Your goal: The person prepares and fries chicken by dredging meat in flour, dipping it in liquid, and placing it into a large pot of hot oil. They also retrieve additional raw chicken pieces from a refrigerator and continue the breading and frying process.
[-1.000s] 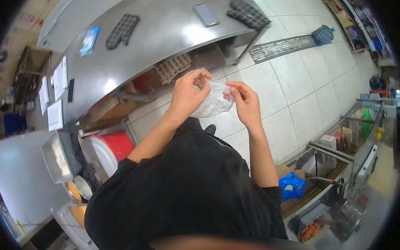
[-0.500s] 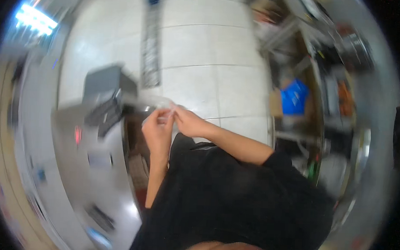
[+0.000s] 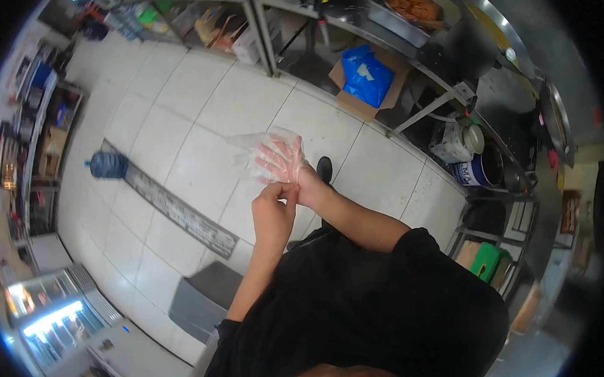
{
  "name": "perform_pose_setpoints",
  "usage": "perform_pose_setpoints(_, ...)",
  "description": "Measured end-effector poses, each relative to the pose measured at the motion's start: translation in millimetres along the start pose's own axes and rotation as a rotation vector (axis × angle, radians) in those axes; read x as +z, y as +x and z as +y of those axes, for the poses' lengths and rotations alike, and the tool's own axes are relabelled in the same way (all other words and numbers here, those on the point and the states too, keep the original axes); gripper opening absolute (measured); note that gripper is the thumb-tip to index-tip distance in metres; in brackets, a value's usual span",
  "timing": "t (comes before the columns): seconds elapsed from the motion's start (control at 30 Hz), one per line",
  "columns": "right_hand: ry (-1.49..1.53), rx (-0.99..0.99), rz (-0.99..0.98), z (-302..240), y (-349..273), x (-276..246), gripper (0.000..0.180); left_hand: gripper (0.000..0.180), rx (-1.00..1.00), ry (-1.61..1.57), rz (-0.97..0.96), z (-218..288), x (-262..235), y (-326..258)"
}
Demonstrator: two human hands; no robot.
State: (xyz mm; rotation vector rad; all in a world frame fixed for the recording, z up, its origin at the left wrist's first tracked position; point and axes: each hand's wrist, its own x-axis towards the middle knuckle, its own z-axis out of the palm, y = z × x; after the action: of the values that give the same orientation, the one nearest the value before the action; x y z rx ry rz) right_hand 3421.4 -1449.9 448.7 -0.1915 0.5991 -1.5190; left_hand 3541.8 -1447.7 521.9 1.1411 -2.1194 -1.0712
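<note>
A thin clear plastic glove (image 3: pixel 248 146) covers my right hand (image 3: pixel 283 162), and its loose ends stick out past the fingertips. Inside it the fingers of that hand are spread, holding nothing. At the right wrist, my left hand (image 3: pixel 274 211) pinches the glove's cuff between thumb and fingers. Both hands are in front of my body, above the tiled floor.
Steel worktables line the far right, with a blue plastic bag (image 3: pixel 366 75) in a cardboard box on a lower shelf. A floor drain grate (image 3: pixel 179 212) crosses the tiles; a blue water jug (image 3: pixel 107 165) stands by it. A grey bin (image 3: pixel 206 299) stands at lower left.
My body has turned right, away from the steel counter and toward the shelves. My right hand, earlier pinching the clear plastic with my left, is now spread inside the glove.
</note>
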Motion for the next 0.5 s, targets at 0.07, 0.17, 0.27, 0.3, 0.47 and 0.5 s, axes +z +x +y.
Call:
perform_pose_setpoints(0.07,0.058,-0.028,-0.094,-45,28,-17,0.094,0.009,0.085,-0.008,-0.082,11,26,54)
perform_pose_setpoints(0.17,-0.111,-0.118,-0.087,-108,78,-62,0.093,0.01,0.258,-0.07,-0.272,42,69,130)
perform_pose_setpoints(0.27,-0.064,-0.159,0.04,-176,107,-93,0.095,0.01,0.425,-0.105,-0.521,80,115,189)
perform_pose_setpoints(0.3,0.006,-0.158,0.083,-200,112,-99,0.096,0.009,0.359,-0.133,-0.59,87,124,209)
perform_pose_setpoints(0.47,0.232,-0.421,0.206,-270,125,-174,0.077,0.014,0.014,-0.404,-0.98,89,188,298)
perform_pose_setpoints(0.5,0.259,-0.505,0.322,-277,128,-197,0.071,0.016,-0.051,-0.482,-1.068,87,199,318)
